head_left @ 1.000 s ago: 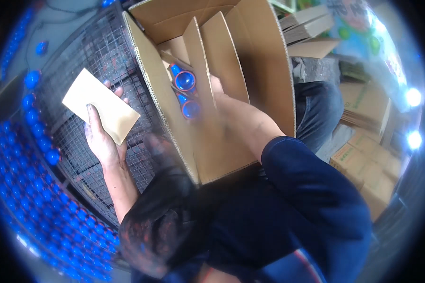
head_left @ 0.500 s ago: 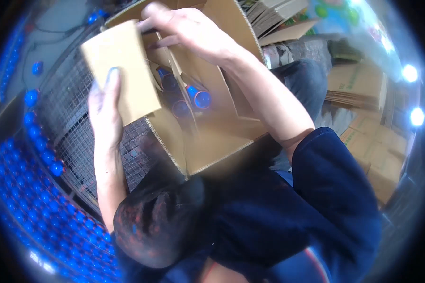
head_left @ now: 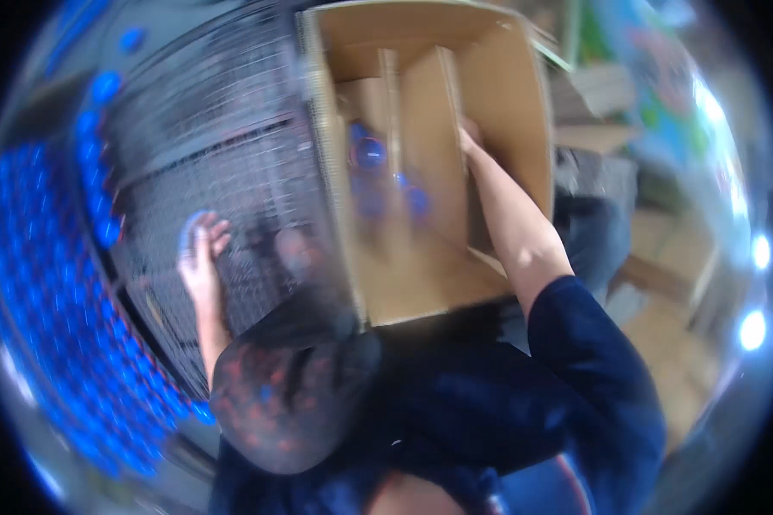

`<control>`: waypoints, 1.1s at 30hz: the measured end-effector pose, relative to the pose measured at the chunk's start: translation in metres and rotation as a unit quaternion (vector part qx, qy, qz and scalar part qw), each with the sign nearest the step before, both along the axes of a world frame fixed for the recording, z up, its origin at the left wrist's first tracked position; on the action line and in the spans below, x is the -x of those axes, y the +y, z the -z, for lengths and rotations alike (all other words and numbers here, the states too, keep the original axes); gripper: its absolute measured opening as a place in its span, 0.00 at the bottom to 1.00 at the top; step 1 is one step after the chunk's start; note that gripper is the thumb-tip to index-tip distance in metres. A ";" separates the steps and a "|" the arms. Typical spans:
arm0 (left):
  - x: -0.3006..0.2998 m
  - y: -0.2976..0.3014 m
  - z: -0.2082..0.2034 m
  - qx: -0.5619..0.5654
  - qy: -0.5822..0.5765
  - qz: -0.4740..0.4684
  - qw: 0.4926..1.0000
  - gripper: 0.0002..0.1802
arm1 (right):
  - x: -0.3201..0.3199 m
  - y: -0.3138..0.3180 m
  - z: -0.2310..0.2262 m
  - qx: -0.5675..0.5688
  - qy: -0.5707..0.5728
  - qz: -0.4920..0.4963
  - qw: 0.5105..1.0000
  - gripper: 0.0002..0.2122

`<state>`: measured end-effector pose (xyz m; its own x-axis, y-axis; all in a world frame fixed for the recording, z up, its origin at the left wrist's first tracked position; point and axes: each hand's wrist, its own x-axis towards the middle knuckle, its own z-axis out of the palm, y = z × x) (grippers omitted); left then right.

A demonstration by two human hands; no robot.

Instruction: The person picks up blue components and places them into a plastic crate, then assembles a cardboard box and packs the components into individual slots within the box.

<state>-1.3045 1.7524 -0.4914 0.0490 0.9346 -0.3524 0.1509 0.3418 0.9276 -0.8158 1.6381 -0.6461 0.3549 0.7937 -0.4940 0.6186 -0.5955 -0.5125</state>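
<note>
An open cardboard box (head_left: 438, 300) stands in front of me, with upright cardboard dividers (head_left: 423, 112) splitting it lengthwise. Low between the dividers lie a few shiny blue round-ended items (head_left: 369, 153), too blurred to name. My right arm reaches into the box, and my right hand (head_left: 470, 137) is mostly hidden behind the right-hand divider, so its fingers do not show. Left of the box, my left hand (head_left: 201, 253) hovers over the dark wire mesh (head_left: 206, 172) with its fingers apart and nothing in them.
Rows of many blue round items (head_left: 69, 318) fill the far left, beside a single line of larger-looking blue ones (head_left: 90, 137). Flattened cardboard (head_left: 670, 343) is stacked at the right. Behind it hangs a colourful plastic sheet (head_left: 661, 69).
The cardboard piece has left my left hand, which is now lower and empty. My right hand has gone down into the box. With the view shifted, the box appears further right.
</note>
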 end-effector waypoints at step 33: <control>0.657 -0.341 0.127 0.349 0.515 -0.372 0.689 0.68 | 0.021 0.062 -0.099 -0.060 -0.298 -0.147 0.941 0.22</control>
